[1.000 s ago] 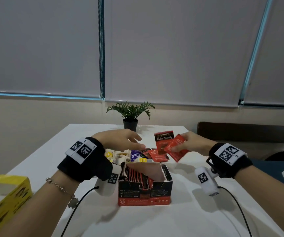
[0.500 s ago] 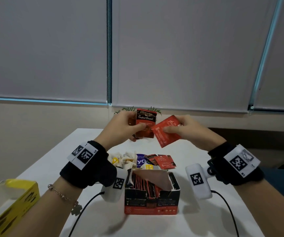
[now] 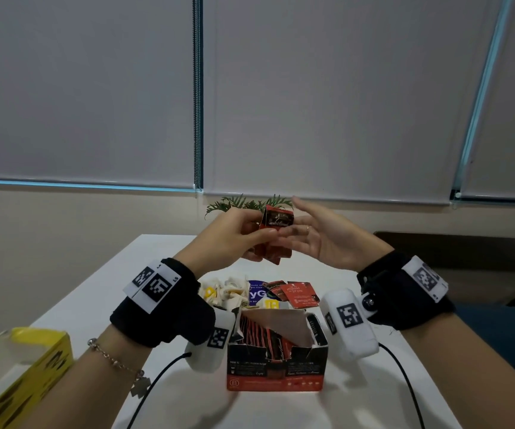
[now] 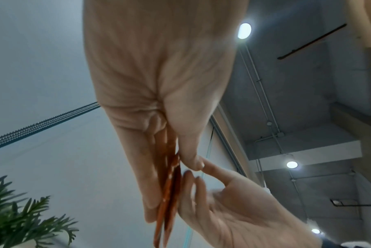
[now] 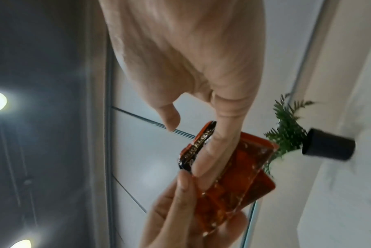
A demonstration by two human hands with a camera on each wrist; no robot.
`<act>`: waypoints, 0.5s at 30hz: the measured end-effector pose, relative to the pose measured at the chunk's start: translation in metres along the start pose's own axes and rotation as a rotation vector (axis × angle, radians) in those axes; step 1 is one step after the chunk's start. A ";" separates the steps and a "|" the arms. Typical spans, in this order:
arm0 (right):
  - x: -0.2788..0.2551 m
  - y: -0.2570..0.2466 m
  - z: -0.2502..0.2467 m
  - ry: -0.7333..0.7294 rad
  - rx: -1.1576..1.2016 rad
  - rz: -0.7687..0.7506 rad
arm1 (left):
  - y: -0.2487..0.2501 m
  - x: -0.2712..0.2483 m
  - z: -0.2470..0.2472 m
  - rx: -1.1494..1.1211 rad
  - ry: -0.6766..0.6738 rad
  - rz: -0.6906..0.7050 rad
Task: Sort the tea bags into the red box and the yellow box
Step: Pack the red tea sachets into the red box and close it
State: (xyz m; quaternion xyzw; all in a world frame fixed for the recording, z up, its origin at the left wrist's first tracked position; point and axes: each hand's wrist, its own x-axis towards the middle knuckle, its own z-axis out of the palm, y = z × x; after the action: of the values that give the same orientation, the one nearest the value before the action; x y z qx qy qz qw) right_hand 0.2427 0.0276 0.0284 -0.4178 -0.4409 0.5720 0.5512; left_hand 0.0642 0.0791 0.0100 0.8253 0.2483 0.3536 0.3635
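My left hand (image 3: pixel 259 239) is raised above the table and pinches two red tea bags (image 3: pixel 276 222) stacked together between thumb and fingers. In the left wrist view the red tea bags (image 4: pixel 169 201) show edge-on. My right hand (image 3: pixel 299 233) is open, its straight fingers (image 5: pixel 214 151) laid flat against the tea bags (image 5: pixel 239 177), thumb apart. Below, the red box (image 3: pixel 276 371) stands open on the table with several red tea bags upright in it. The yellow box (image 3: pixel 23 379) lies at the near left edge.
Behind the red box lies a loose pile: white and yellow tea bags (image 3: pixel 228 292), red tea bags (image 3: pixel 299 294) and a purple packet (image 3: pixel 257 294). A small potted plant (image 3: pixel 246 203) stands at the table's far end. Cables trail from both wrists.
Both hands rose from the pile. The right hand passed its red tea bag to the left, which now holds both; the right hand's fingers have straightened.
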 end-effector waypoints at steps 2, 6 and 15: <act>0.000 -0.001 -0.003 -0.067 0.131 0.049 | 0.000 -0.001 0.000 -0.005 -0.004 0.012; 0.002 -0.003 -0.007 -0.122 0.142 0.068 | -0.005 0.000 -0.005 0.056 0.041 0.008; 0.044 0.006 -0.049 0.115 -0.316 0.034 | -0.014 0.002 -0.023 0.108 0.182 -0.052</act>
State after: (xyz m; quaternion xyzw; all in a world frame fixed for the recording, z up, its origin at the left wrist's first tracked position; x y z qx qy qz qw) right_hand 0.2860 0.0736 0.0102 -0.5388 -0.4859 0.4801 0.4931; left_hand 0.0462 0.0987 0.0114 0.8015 0.3202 0.4038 0.3034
